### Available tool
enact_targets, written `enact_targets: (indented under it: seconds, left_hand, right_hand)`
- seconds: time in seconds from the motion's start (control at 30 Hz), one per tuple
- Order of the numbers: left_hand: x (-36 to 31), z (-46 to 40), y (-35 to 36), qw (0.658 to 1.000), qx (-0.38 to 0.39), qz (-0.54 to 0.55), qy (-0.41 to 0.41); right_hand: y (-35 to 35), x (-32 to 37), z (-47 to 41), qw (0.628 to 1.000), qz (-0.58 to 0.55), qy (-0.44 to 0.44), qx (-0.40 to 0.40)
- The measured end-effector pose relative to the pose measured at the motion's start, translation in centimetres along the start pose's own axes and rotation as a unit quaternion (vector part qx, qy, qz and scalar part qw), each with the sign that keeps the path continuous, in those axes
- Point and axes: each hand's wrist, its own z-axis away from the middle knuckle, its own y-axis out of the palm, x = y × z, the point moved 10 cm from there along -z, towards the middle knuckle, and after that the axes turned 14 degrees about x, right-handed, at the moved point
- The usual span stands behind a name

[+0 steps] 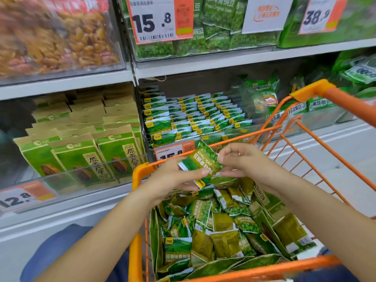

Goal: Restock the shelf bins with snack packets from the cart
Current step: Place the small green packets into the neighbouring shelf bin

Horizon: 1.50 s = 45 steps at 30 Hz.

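Note:
Above the orange cart, my left hand grips a small stack of green pea snack packets from the left and below. My right hand pinches the right edge of the top packet with thumb and fingertips. Several more green packets lie loose in the cart's basket. Straight ahead, the clear shelf bin holds neat rows of the same small green packets, with a 15.8 price tag on its front.
To the left, a bin holds green-and-brown nut bags behind a clear front with a 12.8 tag. Upper shelves carry orange snacks and green pea bags. The cart's far rim stands close against the shelf. A blue-clad knee is at bottom left.

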Motion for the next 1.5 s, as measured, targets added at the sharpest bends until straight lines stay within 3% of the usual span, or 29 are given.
enact_targets:
  seconds: [0.1, 0.13, 0.2, 0.23, 0.3, 0.4, 0.47, 0.5, 0.63, 0.83, 0.97, 1.13, 1.23, 1.37, 1.5]
  left_hand:
    - [-1.6, 0.7, -2.2, 0.992, -0.092, 0.065, 0.055]
    - [-2.6, 1.1, -3.0, 0.988, -0.123, 0.048, 0.077]
    - [-6.3, 2.4, -5.2, 0.966, -0.2, -0.095, 0.131]
    - [-8.6, 3.3, -6.2, 0.935, -0.245, -0.209, 0.146]
    - [-12.2, 4.3, -7.8, 0.831, -0.322, -0.445, 0.091]
    - [-13.2, 2.2, -8.9, 0.666, -0.288, -0.684, -0.076]
    - [-12.5, 0.6, -8.4, 0.6, -0.237, -0.756, -0.111]
    - [-12.1, -0.1, -8.2, 0.592, -0.212, -0.769, -0.114]
    - [-10.6, -2.1, -8.7, 0.617, -0.128, -0.76, -0.158]
    - [-9.7, -3.1, -9.1, 0.633, -0.075, -0.737, -0.224]
    - [-10.1, -2.8, -9.4, 0.648, -0.087, -0.724, -0.217]
    - [-12.2, -1.0, -10.5, 0.67, -0.183, -0.699, -0.169]
    - [-12.4, -0.3, -9.8, 0.632, -0.231, -0.724, -0.152]
    - [-11.2, -0.4, -8.5, 0.531, -0.256, -0.797, -0.133]
    - [-10.7, -0.5, -8.3, 0.516, -0.231, -0.812, -0.143]
  right_hand:
    - [0.6, -0.4, 0.2, 1.0, -0.022, 0.0, -0.014]
    - [0.9, -0.3, 0.2, 1.0, 0.01, 0.002, -0.015]
    - [0.9, -0.1, 0.3, 0.998, 0.062, 0.003, -0.027]
    - [0.8, -0.1, 0.2, 0.997, 0.068, 0.007, -0.03]
    - [0.6, -0.6, -0.3, 0.997, 0.076, 0.017, -0.018]
    - [0.3, -1.8, -1.0, 0.993, 0.107, 0.042, -0.002]
    - [0.4, -2.4, -1.2, 0.991, 0.126, 0.052, 0.004]
    - [0.5, -2.6, -1.3, 0.99, 0.133, 0.055, 0.008]
    - [1.0, -2.8, -1.6, 0.986, 0.158, 0.051, 0.015]
    - [1.2, -2.8, -1.7, 0.987, 0.151, 0.044, 0.027]
    - [1.2, -2.7, -1.7, 0.987, 0.155, 0.039, 0.032]
    - [1.2, -2.8, -1.6, 0.987, 0.155, 0.034, 0.04]
    - [1.1, -2.9, -1.6, 0.987, 0.149, 0.034, 0.041]
    - [1.3, -2.8, -1.5, 0.988, 0.147, 0.031, 0.046]
    - [1.5, -3.1, -1.2, 0.988, 0.141, 0.026, 0.055]
